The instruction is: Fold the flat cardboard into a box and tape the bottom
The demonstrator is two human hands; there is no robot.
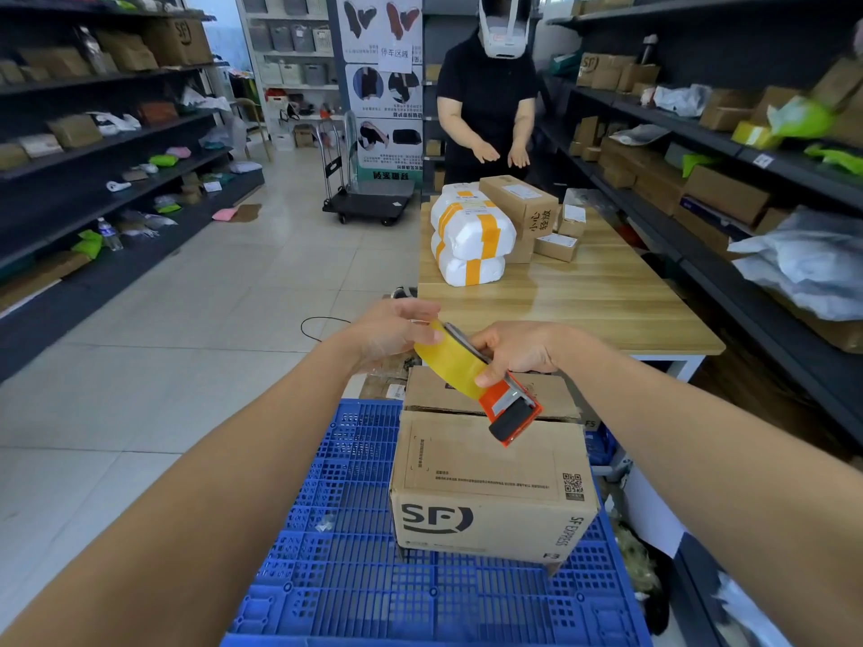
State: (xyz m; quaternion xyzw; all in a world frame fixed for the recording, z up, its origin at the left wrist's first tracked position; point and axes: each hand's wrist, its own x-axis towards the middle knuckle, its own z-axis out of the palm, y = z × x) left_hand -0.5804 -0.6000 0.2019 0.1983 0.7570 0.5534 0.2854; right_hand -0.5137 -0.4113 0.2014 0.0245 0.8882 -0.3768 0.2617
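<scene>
A brown cardboard box (490, 488) printed with "SF" stands folded up on a blue plastic pallet (364, 576), its two top flaps closed with a seam between them. Above it I hold an orange tape dispenser (511, 408) carrying a yellow tape roll (450, 359). My right hand (518, 350) grips the dispenser from above. My left hand (397, 331) pinches the roll's far edge with its fingertips. The dispenser's black end hovers just over the box's seam.
A wooden table (583, 291) beyond the pallet carries white wrapped parcels (471, 235) and small cartons. A person in black (488, 95) stands at its far end. Dark shelves full of parcels line both sides. A flat trolley (369, 203) stands on the tiled floor.
</scene>
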